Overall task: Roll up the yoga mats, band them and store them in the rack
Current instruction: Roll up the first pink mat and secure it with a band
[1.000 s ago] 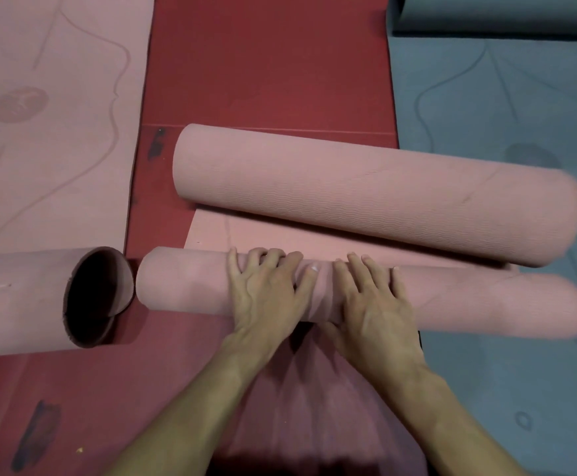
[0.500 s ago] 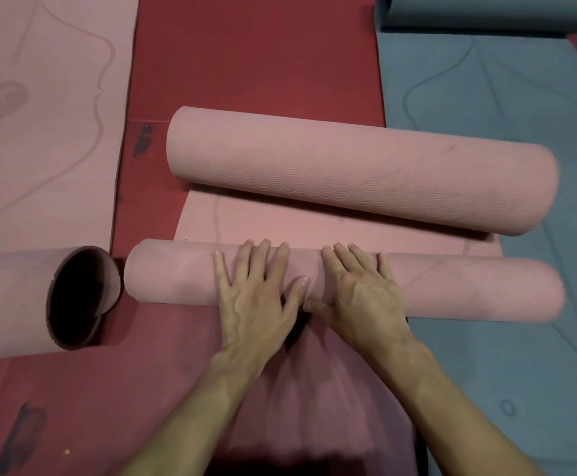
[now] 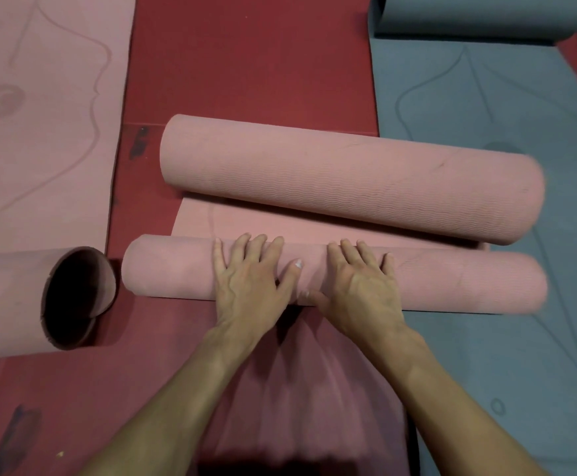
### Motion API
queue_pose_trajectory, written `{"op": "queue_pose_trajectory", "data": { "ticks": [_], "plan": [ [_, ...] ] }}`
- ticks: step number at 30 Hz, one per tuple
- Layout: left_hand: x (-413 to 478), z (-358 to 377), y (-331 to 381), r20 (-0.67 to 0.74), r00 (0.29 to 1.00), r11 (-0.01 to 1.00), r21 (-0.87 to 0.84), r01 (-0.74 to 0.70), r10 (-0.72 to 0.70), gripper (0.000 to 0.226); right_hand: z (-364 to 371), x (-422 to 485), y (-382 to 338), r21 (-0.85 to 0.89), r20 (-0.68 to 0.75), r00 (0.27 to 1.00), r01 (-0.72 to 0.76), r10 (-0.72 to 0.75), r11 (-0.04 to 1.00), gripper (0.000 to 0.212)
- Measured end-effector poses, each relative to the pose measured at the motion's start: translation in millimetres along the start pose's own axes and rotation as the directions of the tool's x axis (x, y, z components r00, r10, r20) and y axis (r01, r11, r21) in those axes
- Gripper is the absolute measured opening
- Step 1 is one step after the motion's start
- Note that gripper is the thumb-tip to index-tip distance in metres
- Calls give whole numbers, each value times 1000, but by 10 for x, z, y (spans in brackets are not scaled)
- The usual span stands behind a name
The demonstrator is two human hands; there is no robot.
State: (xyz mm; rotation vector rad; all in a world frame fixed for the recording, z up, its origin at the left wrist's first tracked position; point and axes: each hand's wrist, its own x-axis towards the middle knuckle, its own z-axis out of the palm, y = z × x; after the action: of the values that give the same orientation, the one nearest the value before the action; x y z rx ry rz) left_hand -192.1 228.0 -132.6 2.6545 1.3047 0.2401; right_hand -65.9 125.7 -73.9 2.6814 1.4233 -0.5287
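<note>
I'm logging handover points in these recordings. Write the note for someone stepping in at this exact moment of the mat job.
Left hand and right hand: both flat, palms down, side by side on the near pink roll; nothing gripped.
Near pink roll lies crosswise, with a strip of flat pink mat between it and the thicker far pink roll.
A loose open-ended pink roll sits left; a grey mat, part rolled at its far end, lies right; another flat pink mat far left.
Done: partial rolling only. No bands or rack in view.
Left: finish rolling, band, store.

Narrow flat strip (image 3: 314, 225) between 2 pink rolls, near roll (image 3: 451, 280) and far roll (image 3: 348, 176); open roll (image 3: 22, 304) just left.
</note>
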Motion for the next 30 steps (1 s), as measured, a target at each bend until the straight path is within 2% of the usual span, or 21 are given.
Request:
{"op": "queue_pose_trajectory", "data": {
  "ticks": [8, 12, 16, 19, 23, 30],
  "plan": [
    [33, -38, -39, 40, 999, 999, -26, -36, 37, 74, -63, 64, -5, 5, 65, 998, -18, 18, 1000, 96],
    [-100, -6, -95, -20, 995, 995, -1, -102, 102, 68, -67, 81, -1, 16, 80, 997, -19, 18, 1000, 97],
    [-11, -5, -64, -12, 997, 997, -16, -74, 73, 68, -89, 143, 28, 18, 88, 996, -8, 6, 1000, 97],
    [64, -5, -63, -4, 998, 998, -13, -68, 68, 70, -89, 164, 38, 22, 57, 998, 38, -40, 999, 91],
    [91, 15, -58, 9, 998, 998, 11, -57, 57, 72, 36, 111, -2, 3, -52, 988, 147, -147, 989, 91],
    [138, -18, -24, 20, 998, 997, 43, -57, 57, 74, -44, 222, 10, 45, 10, 991, 130, -131, 990, 93]
  ]
}}
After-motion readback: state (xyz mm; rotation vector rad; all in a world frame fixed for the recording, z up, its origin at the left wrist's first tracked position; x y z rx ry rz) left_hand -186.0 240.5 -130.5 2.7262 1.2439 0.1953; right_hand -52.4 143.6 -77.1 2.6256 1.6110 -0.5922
